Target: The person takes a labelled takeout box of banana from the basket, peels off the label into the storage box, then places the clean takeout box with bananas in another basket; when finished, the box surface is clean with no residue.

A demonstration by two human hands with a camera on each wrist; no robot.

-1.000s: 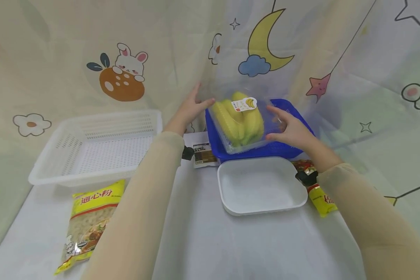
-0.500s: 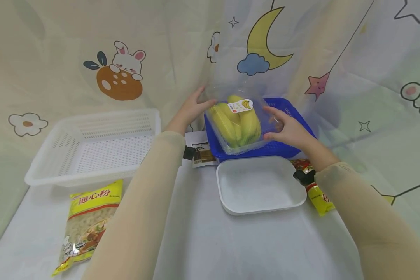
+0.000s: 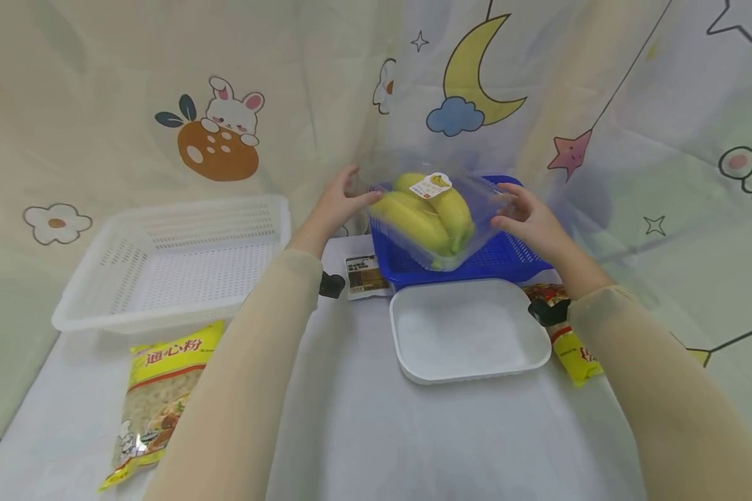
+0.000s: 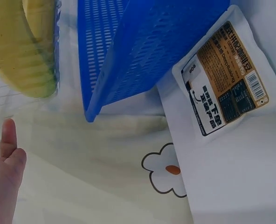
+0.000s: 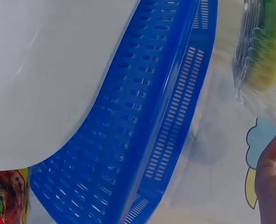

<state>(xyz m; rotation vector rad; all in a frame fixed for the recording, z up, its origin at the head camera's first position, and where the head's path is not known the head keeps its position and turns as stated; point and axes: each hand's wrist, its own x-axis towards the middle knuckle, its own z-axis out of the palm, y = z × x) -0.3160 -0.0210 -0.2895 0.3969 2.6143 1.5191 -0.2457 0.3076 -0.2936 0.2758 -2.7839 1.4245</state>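
Note:
Between my two hands is a clear plastic box of bananas (image 3: 436,219) with a white label on top. It is tilted above the blue basket (image 3: 395,261), one corner pointing toward me. My left hand (image 3: 333,207) holds the box's left end, thumb in front. On the opposite end, my right hand (image 3: 535,226) grips the edge with bent fingers and thumb. The left wrist view has the bananas (image 4: 21,51) at its upper left, over the left fingers. At the right of the right wrist view, the box's clear wall (image 5: 243,77) sits just above my right thumb.
A white tray (image 3: 470,334) stands in front of the blue basket. Left are a white perforated basket (image 3: 169,313) and a bag of macaroni (image 3: 163,396). A small brown-and-white packet (image 3: 366,277) lies beside the blue basket; a yellow-and-red packet (image 3: 575,358) is partly under my right wrist.
The box of bananas has turned and tilted, so a corner now points to the front. My left hand has dropped slightly; my right hand has shifted a little right.

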